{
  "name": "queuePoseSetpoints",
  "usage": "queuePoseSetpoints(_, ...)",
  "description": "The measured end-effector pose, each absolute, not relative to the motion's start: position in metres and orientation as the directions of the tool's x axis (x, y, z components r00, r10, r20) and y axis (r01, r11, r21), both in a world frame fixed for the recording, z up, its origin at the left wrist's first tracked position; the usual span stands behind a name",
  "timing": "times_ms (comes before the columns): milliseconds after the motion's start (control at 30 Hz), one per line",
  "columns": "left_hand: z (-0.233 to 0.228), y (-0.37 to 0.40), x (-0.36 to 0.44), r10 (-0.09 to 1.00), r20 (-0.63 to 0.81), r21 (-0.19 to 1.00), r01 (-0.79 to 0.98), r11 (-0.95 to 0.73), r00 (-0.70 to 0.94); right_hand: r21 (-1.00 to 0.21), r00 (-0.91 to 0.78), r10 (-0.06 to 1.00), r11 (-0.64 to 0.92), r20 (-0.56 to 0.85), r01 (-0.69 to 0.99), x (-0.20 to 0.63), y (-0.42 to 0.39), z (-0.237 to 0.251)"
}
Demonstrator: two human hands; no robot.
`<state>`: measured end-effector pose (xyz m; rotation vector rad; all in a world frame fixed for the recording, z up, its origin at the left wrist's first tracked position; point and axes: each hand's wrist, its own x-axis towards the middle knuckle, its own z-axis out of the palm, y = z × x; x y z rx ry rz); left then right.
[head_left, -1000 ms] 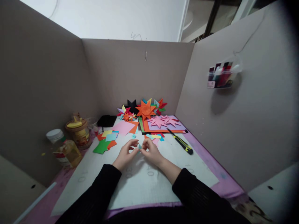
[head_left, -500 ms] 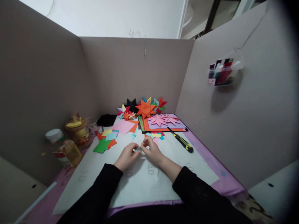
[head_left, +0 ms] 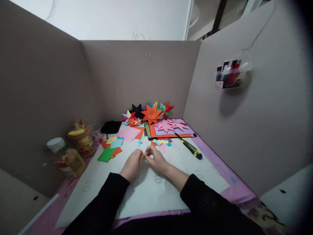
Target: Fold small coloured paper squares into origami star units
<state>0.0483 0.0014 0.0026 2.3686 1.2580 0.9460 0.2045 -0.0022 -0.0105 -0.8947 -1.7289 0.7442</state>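
Note:
My left hand (head_left: 133, 164) and my right hand (head_left: 156, 159) meet over the middle of the white sheet (head_left: 151, 199), fingertips pinched together. Between them is a small piece of light-blue paper (head_left: 144, 160), now almost wholly covered by the fingers. Just beyond the hands lies a small folded light-blue paper piece (head_left: 140, 143). Small coloured paper pieces (head_left: 163, 141) are spread behind my right hand. To the left are paper squares in yellow, light blue and orange, with a green paper piece (head_left: 107, 154) in front.
Folded paper stars (head_left: 151, 114) stand at the back wall, and pink stars (head_left: 165, 126) lie on stacked paper. A yellow-black utility knife (head_left: 192, 149) lies at right. On the left are a white-capped bottle (head_left: 69, 161), a brown tub (head_left: 81, 141) and a black flat object (head_left: 111, 127).
My fingers have drawn closer together around the light-blue paper, and less of it shows. My right hand has shifted slightly left. The view has moved a little.

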Motion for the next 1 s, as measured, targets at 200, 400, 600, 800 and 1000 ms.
queuePoseSetpoints(200, 0.011, 0.002, 0.045, 0.789, 0.501, 0.506, 0.619, -0.601, 0.356, -0.824, -0.146, 0.856, 0.517, 0.496, 0.231, 0.205, -0.001, -0.007)
queuePoseSetpoints(400, 0.01, 0.007, 0.04, 0.796, 0.521, 0.522, 0.624, -0.582, 0.307, -0.828, -0.085, 0.857, 0.514, 0.509, 0.223, 0.205, -0.001, -0.003)
queuePoseSetpoints(600, 0.006, 0.012, 0.039, 0.838, 0.474, 0.577, 0.623, -0.528, 0.271, -0.9, -0.009, 0.902, 0.431, 0.431, 0.062, 0.207, 0.005, -0.006)
queuePoseSetpoints(800, 0.002, 0.015, 0.039, 0.882, 0.43, 0.646, 0.617, -0.45, 0.193, -0.915, 0.032, 0.917, 0.398, 0.397, -0.06, 0.212, 0.012, -0.011)
queuePoseSetpoints(1000, 0.002, 0.01, 0.044, 0.89, 0.401, 0.712, 0.536, -0.453, 0.218, -0.897, -0.091, 0.916, 0.402, 0.391, 0.185, 0.209, 0.009, -0.013)
